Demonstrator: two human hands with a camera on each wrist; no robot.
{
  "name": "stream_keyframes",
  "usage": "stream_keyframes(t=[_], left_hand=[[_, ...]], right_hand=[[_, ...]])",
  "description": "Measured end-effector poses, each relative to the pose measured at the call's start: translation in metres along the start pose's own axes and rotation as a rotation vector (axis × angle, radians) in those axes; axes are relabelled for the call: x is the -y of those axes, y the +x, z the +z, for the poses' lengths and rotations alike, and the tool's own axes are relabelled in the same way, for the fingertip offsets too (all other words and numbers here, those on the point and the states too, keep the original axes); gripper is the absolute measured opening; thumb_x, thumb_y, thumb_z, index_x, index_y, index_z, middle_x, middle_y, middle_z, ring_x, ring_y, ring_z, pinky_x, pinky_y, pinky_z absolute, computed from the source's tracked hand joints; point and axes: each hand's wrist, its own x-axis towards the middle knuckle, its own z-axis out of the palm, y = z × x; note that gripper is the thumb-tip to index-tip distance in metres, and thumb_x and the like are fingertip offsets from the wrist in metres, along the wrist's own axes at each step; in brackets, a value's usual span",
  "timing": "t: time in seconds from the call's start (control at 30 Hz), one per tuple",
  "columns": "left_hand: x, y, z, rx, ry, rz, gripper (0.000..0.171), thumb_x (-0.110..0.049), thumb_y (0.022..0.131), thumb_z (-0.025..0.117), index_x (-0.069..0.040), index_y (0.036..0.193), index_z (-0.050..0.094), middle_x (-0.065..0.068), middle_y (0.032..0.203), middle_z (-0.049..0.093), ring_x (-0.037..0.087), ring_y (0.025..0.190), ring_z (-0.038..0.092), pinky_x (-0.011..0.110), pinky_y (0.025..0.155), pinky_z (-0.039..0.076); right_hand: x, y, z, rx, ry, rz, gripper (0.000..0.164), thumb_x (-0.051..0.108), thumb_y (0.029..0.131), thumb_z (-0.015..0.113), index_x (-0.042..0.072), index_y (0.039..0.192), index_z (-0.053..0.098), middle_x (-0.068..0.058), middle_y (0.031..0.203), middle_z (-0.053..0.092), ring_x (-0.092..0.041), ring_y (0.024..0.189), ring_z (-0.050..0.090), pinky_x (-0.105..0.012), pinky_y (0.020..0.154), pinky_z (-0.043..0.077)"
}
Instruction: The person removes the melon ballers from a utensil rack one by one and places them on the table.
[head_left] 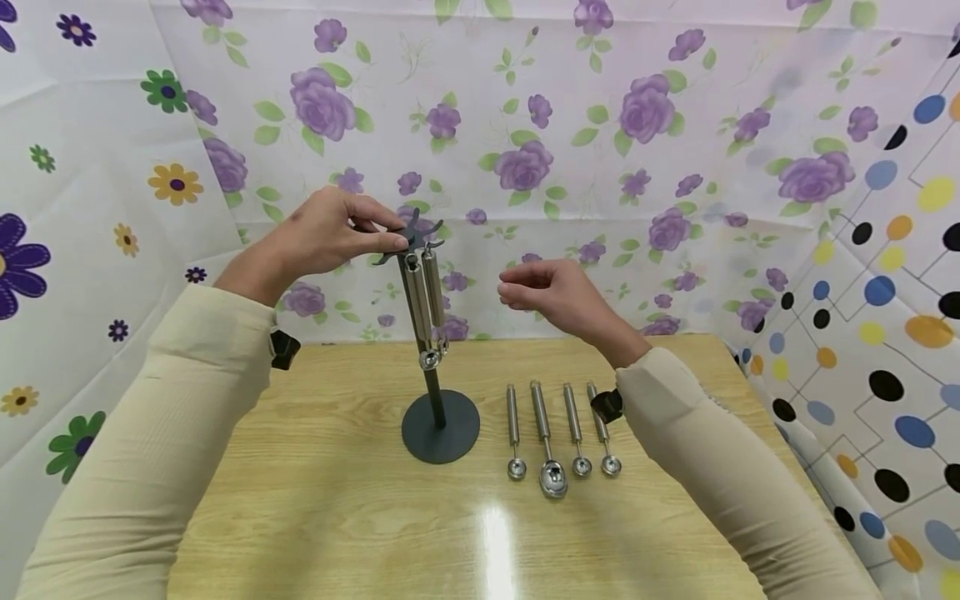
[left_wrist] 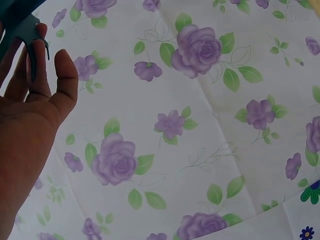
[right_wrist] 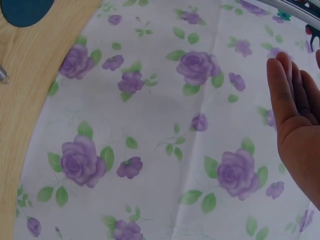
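Observation:
A dark grey hook stand (head_left: 437, 408) with a round base stands on the table. My left hand (head_left: 330, 233) pinches its hooked top (left_wrist: 31, 37) between thumb and fingers. Two steel-handled utensils hang from the hooks; the nearer, a melon baller (head_left: 418, 304), has its small bowl at the lower end, and the other (head_left: 433, 287) hangs just right of it. To the right of the stand my right hand (head_left: 558, 296) is raised above the table, fingers extended close together and holding nothing. In the right wrist view, this hand (right_wrist: 300, 110) shows its palm side.
Right of the base, several steel utensils lie in a row: a small melon baller (head_left: 513, 433), a larger scoop (head_left: 552, 475), another baller (head_left: 576, 433) and one partly under the right wrist (head_left: 606, 442). Patterned sheets (head_left: 480, 108) border the wooden table (head_left: 337, 500) behind and at both sides.

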Motion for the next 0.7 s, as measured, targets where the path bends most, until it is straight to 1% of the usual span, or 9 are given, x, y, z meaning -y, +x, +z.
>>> stream_keyframes(t=[0.13,0.33,0.43,0.57,0.7], left_hand=[[0.000,0.000,0.000,-0.011,-0.006,0.006,0.030,-0.023,0.097,0.070,-0.008,0.122,0.073,0.013,0.130,0.064,0.025,0.096,0.057,0.036,0.074,0.045],[0.000,-0.001,0.001,-0.016,-0.013,-0.004,0.030,-0.024,0.097,0.070,-0.008,0.122,0.074,0.012,0.128,0.065,0.024,0.093,0.059,0.034,0.073,0.045],[0.000,-0.001,0.002,-0.018,-0.014,-0.012,0.030,-0.024,0.096,0.070,-0.008,0.122,0.074,0.012,0.126,0.065,0.024,0.092,0.059,0.035,0.073,0.045],[0.000,-0.001,0.003,-0.016,-0.011,-0.025,0.031,-0.026,0.097,0.070,-0.008,0.122,0.073,0.012,0.120,0.066,0.026,0.090,0.060,0.036,0.071,0.044],[0.000,0.000,0.003,-0.016,-0.017,-0.036,0.032,-0.027,0.096,0.070,-0.009,0.122,0.073,0.012,0.115,0.066,0.026,0.089,0.059,0.036,0.070,0.044]], right_hand=[[0.002,0.003,0.004,-0.002,0.016,0.000,0.035,0.020,0.099,0.067,0.000,0.127,0.066,-0.015,0.114,0.068,-0.025,0.102,0.068,-0.032,0.089,0.054],[0.003,0.010,0.012,0.006,0.038,-0.031,0.034,0.018,0.099,0.067,-0.001,0.127,0.066,-0.015,0.115,0.067,-0.031,0.106,0.066,-0.032,0.089,0.054],[0.005,0.013,0.016,0.017,0.039,-0.045,0.035,0.018,0.099,0.067,-0.001,0.127,0.066,-0.014,0.115,0.068,-0.028,0.105,0.067,-0.033,0.090,0.053],[0.007,0.017,0.020,0.022,0.029,-0.063,0.034,0.018,0.099,0.067,0.000,0.127,0.066,-0.014,0.115,0.069,-0.024,0.102,0.068,-0.034,0.090,0.054],[0.010,0.020,0.024,0.024,0.030,-0.071,0.033,0.017,0.099,0.067,0.001,0.127,0.067,-0.013,0.114,0.070,-0.023,0.101,0.069,-0.034,0.089,0.054]])
